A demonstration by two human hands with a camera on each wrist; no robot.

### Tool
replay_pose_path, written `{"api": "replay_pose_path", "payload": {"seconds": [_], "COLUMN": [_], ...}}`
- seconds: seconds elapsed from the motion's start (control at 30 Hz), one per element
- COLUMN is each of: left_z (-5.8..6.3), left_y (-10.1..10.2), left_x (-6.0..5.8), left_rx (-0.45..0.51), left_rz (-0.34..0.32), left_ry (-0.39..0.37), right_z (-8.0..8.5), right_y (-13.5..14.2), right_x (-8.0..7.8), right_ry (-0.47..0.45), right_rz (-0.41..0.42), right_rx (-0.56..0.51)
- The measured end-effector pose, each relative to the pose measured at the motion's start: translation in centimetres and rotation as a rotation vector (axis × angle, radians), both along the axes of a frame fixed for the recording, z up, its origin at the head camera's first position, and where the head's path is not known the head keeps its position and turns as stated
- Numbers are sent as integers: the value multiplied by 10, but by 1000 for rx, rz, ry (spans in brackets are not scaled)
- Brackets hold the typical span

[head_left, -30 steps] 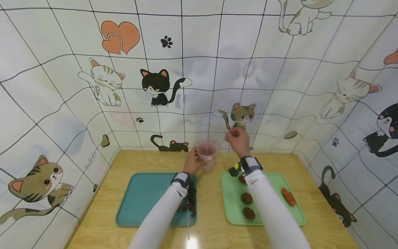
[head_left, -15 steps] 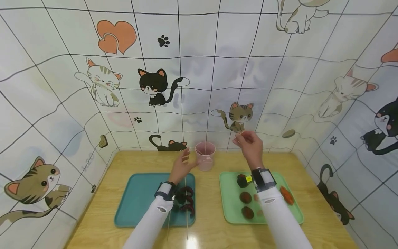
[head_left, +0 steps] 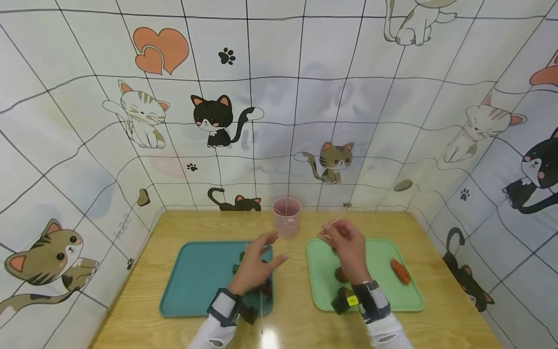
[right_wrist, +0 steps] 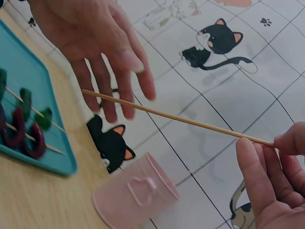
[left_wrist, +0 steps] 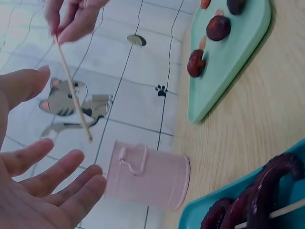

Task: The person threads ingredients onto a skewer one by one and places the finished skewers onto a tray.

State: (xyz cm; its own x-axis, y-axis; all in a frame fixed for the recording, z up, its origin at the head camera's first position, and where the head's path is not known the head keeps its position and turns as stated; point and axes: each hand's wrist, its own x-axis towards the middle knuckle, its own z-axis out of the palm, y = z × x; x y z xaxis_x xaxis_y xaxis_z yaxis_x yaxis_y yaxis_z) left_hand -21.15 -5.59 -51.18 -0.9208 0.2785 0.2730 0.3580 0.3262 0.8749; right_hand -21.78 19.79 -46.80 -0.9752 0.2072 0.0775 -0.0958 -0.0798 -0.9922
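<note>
White backdrop (head_left: 274, 97) with cartoon cats and grid lines behind a light wood desk (head_left: 292, 281). Your right hand (head_left: 346, 249) is over the back-left part of the green tray (head_left: 392, 300), pinching one end of a bare skewer (right_wrist: 181, 119) between thumb and fingers. The skewer's free end points toward your left hand (head_left: 255, 266). That one's open: fingers spread, thumb out, over the right edge of the teal tray (head_left: 196, 281). Left wrist view shows the free end apart from your left fingers.

Pink cup (head_left: 286, 227) stands upright near the desk's back edge, between the two trays' back corners, handle facing front.

Teal tray, left half of desk: loaded skewers along its right edge, dark red curled pieces (left_wrist: 259, 195) on one, green pieces (right_wrist: 25, 101) on another. Your left hand hides part of them in the head view; one stick end runs past the tray's front edge.

Green tray, right half of desk: red-brown mushroom-like pieces (left_wrist: 218, 27) down its left side, orange-red piece (head_left: 400, 271) near its right edge. Wrist camera (head_left: 341, 301) with yellow label overlaps the front-left part in the head view.
</note>
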Motion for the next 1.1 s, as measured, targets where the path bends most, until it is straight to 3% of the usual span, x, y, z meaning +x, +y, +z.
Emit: {"api": "replay_pose_path", "payload": {"seconds": [0.17, 0.3, 0.67, 0.93, 1.1], "left_z": [-1, -7, -19, -24, -27], "left_y": [3, 4, -3, -4, -5], "left_x": [18, 29, 50, 58, 61], "left_rx": [-72, -115, -182, -209, -186], "left_rz": [-93, -127, -112, -66, -81], "left_ry": [17, 46, 17, 126, 186], "right_z": [-15, -26, -44, -45, -45], "right_y": [-15, -24, -39, -46, -45], "right_x": [20, 31, 40, 40, 38], "right_ry": [42, 54, -29, -83, -62], "right_rz": [79, 122, 152, 199, 255], "right_rx": [-84, -138, -172, -167, -164]}}
